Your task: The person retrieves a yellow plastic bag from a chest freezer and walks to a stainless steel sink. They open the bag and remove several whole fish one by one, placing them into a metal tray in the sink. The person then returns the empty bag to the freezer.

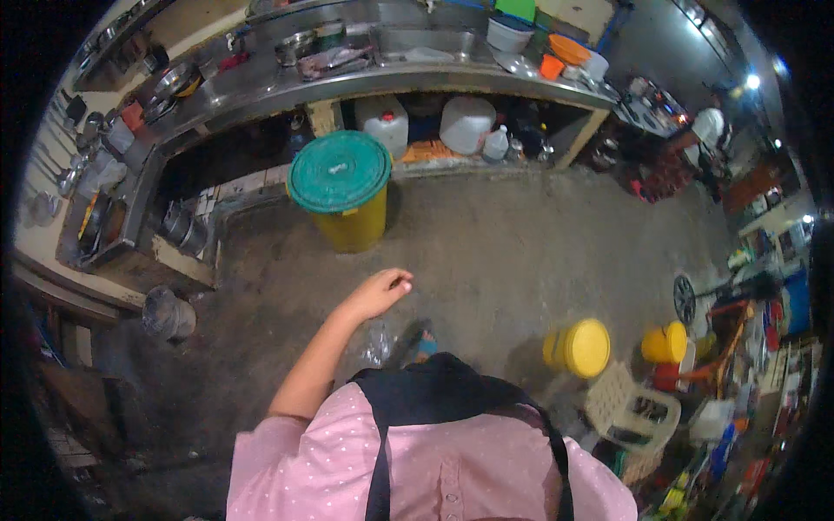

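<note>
My left hand (383,293) is stretched out over the concrete floor (495,241), its fingers loosely curled with a gap to the thumb. Nothing shows in its grasp. Just ahead of it stands a large yellow drum (352,228) under a teal lid (339,170); hand and drum look apart. Some clear plastic (378,345) shows below my wrist; I cannot tell whether it lies on the floor or hangs. My right hand is out of view. A dark apron (449,397) covers my pink dotted shirt (313,456).
A steel sink counter (260,98) runs along the far side, with plastic jugs (466,124) beneath. Lidded yellow buckets (586,348) and a beige plastic chair (632,404) stand to the right. A grey bucket (169,314) sits at left. Another person (684,153) is at the far right.
</note>
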Tool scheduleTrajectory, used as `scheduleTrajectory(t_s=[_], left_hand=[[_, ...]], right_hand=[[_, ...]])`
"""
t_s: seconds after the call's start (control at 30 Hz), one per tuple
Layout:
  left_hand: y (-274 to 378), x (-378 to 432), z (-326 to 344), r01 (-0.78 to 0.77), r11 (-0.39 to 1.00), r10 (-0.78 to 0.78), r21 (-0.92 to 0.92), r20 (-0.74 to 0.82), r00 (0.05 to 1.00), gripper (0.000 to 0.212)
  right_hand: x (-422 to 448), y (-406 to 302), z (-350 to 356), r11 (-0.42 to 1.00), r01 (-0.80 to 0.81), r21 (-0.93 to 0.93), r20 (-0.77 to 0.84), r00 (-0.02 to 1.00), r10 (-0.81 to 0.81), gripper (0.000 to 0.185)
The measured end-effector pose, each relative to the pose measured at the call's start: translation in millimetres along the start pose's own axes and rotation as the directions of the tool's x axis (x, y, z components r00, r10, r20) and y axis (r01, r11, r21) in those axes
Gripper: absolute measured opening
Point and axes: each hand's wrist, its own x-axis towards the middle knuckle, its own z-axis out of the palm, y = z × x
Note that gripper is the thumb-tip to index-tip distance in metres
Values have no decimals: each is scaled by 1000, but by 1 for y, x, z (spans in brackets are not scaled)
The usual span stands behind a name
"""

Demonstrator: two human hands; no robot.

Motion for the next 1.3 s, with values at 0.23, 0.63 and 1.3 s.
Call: scheduleTrajectory(t_s=[0.23,0.63,1.3], left_hand=[[-45,116,-67,266,944,-275,-194,-22,961,35],[-86,482,-212,127,975,-179,-183,-306,935,33],[-154,720,-408,-251,530,-710,-810,-585,392,40]], right_hand=[[229,-247,-222,607,497,-620,-51,746,-663,20],[373,-659,-406,792,505,344,1,843,-538,23],[559,-1116,-533,348,911,222,318,270,-909,17]])
